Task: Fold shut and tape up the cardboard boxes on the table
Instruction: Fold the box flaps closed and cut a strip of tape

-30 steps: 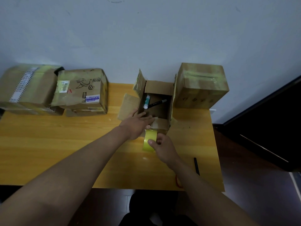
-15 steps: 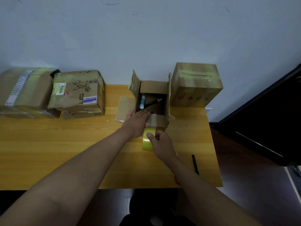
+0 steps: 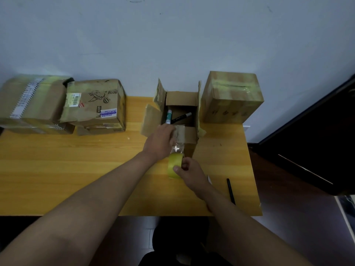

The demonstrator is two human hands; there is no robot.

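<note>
Nearest, right hand [image 3: 189, 172] pinching yellow tape roll [image 3: 175, 165], standing on edge on the wooden surface [image 3: 67, 166], strip running away toward the wall. Just beyond, left hand [image 3: 160, 142], fingers flat, pressing the near flap of open cardboard box [image 3: 190, 135]; side flaps upright. Inside, two markers [image 3: 173, 117] leaning. Farther right, taped box [image 3: 231, 97].

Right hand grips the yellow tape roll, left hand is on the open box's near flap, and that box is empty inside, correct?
Not empty. The head view shows two markers inside the open box. Otherwise correct: right hand grips the tape roll, left hand on the near flap.
</note>
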